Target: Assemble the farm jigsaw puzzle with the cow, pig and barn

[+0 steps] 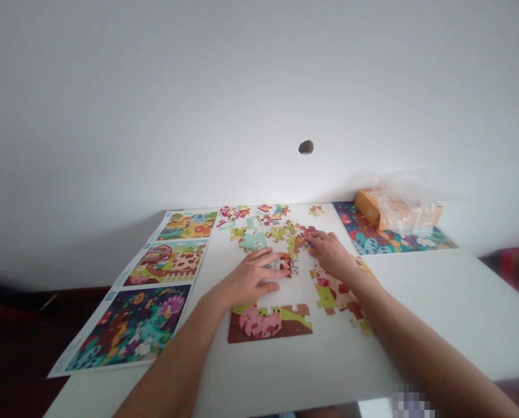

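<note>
So: one white bench pushed up to the wall, with plenty of bare room near right and along the front edge. Three picture sheets run in a row down its left edge. One finished puzzle sits far right, under one orange box and one clear bag. Two joined chunks in the middle: a bottom strip and a side strip. Left hand lies flat, fingers loose and spread, tips on a small piece. Right hand is at the loose pile; can't tell if its fingers grip anything.
</note>
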A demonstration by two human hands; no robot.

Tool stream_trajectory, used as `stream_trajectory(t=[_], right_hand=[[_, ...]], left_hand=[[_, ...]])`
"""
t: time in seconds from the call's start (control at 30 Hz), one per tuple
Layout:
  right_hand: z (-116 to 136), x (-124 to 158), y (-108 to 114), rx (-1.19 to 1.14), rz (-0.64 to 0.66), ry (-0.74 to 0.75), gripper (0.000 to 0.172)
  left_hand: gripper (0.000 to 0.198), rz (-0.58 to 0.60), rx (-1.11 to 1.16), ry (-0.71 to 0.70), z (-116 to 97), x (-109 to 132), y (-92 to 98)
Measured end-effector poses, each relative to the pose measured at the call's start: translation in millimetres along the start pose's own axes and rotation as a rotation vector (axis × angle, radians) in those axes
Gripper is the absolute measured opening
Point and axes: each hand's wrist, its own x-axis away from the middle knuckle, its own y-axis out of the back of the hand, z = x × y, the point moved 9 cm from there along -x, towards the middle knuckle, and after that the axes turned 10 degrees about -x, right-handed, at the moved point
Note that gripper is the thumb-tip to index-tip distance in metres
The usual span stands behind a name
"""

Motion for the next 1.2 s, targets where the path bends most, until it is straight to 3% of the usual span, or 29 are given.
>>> stream_trajectory(t=[0.1, 0.2, 0.43, 0.53, 0.63, 0.83, 0.97, 1.07, 1.2], right_hand=[[5.6, -2.6, 3.0, -0.027, -0.02, -0.029, 0.025], [13.3, -1.3, 8.3, -0.08, -0.049, -0.044, 0.029], [33.1, 4.3, 14.9, -0.262, -0.067, 0.102, 0.025], [25.9, 6.1, 20.9, -0.188, -0.132, 0.1, 0.039], [18.9, 7.2, 15.0, -0.14, -0.062, 0.067, 0.049], [35.1, 11.4, 13.0, -0.253, 0.013, 0.122, 0.042], [35.4, 11.0, 17.3, -0.316, -0.033, 0.128, 0.034], [21.3, 9.7, 17.8, -0.207, -0.08, 0.042, 0.035], [6.9, 9.1, 12.1, -0.142, -0.042, -0.039, 0.035]], left_hand=[[0.034, -0.05, -0.009, 0.08, 16.4, 0.5, -1.0], [0.032, -0.128, -0.004, 0.183, 34.8, 2.6, -0.2], [0.04, -0.17, -0.055, 0.297, 50.3, 7.4, -0.6], [0.041, -0.17, -0.059, 0.272, 46.1, 7.6, 0.3], [0.04, -0.148, -0.053, 0.242, 43.0, 6.7, -2.0], [0.039, -0.18, -0.098, 0.258, 40.6, 6.5, 2.3], [0.038, -0.214, -0.126, 0.117, 10.3, 1.8, 13.5], [0.04, -0.102, -0.085, 0.0, -13.5, -3.4, 7.7], [0.034, -0.045, 0.013, -0.027, -19.7, -5.1, 1.8]])
